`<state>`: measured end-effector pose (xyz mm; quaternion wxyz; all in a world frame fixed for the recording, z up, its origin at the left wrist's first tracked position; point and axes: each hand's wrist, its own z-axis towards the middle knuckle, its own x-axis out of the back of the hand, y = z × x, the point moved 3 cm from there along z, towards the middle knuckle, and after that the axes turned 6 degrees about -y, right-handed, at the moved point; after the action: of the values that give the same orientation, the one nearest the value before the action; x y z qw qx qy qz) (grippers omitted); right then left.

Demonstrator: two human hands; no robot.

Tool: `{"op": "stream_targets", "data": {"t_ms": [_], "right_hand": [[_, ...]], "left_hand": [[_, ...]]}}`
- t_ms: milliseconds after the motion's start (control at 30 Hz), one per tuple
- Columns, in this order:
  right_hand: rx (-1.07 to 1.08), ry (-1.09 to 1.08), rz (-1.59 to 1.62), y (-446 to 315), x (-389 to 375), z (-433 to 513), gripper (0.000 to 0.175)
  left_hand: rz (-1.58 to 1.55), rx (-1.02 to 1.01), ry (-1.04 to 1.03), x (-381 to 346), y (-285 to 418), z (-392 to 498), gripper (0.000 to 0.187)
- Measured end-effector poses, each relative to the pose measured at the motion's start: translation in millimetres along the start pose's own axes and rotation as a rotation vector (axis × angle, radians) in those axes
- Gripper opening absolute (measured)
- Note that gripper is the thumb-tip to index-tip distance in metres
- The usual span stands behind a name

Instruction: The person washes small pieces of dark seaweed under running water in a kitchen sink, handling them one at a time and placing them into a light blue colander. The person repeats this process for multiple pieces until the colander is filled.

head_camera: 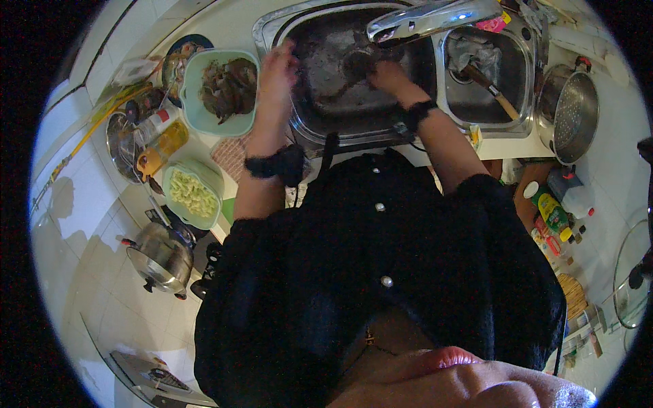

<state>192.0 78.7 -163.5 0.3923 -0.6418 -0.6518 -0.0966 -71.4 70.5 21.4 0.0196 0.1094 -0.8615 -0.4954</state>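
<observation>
The large stainless steel sink basin (326, 120) lies before me, its bottom wet. My left hand (279, 69) is raised over the basin's left rim, beside a pale green plastic tub (191, 115). Motion blur hides whether its fingers hold anything. Grey-brown pieces that look like raw shrimp (228, 89) fill much of the tub. My right hand (393, 79) reaches low into the basin, near the dark drain (359, 64). Its fingertips are dim and blurred, so their grip is unclear. Above this hand extends the chrome faucet (433, 20).
A smaller basin (490, 125) at right holds a wooden-handled tool (502, 102) and a clear plastic bag (479, 51). Farther right stands a steamer pot (576, 117). On the left are a bottle of yellow oil (171, 140), a tub of pale cut pieces (193, 193) and a lidded steel pot (160, 257).
</observation>
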Motion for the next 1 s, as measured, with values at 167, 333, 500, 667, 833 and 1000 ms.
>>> {"op": "stream_targets", "data": {"t_ms": [167, 333, 500, 667, 833, 1000], "right_hand": [[-0.05, -0.001, 0.001, -43, -10, 12, 0.03], [-0.022, 0.076, 0.005, -39, -27, 20, 0.028], [-0.079, 0.051, 0.006, -18, -49, 25, 0.028], [0.189, 0.011, 0.296, -16, -29, 6, 0.027], [0.104, -0.095, 0.958, -21, 5, -54, 0.031], [0.129, -0.102, 0.96, -34, 7, -91, 0.045]], "left_hand": [[0.585, -0.35, 0.408, 92, 45, -23, 0.043], [0.971, -0.271, 0.483, 132, 33, -29, 0.046], [1.241, -0.694, 0.68, 84, 31, -60, 0.041], [0.645, -0.442, 0.051, 7, -15, -52, 0.026], [-0.019, 0.412, -0.275, -56, -106, -18, 0.04], [-0.602, 0.467, -0.512, -94, -116, -8, 0.041]]}}
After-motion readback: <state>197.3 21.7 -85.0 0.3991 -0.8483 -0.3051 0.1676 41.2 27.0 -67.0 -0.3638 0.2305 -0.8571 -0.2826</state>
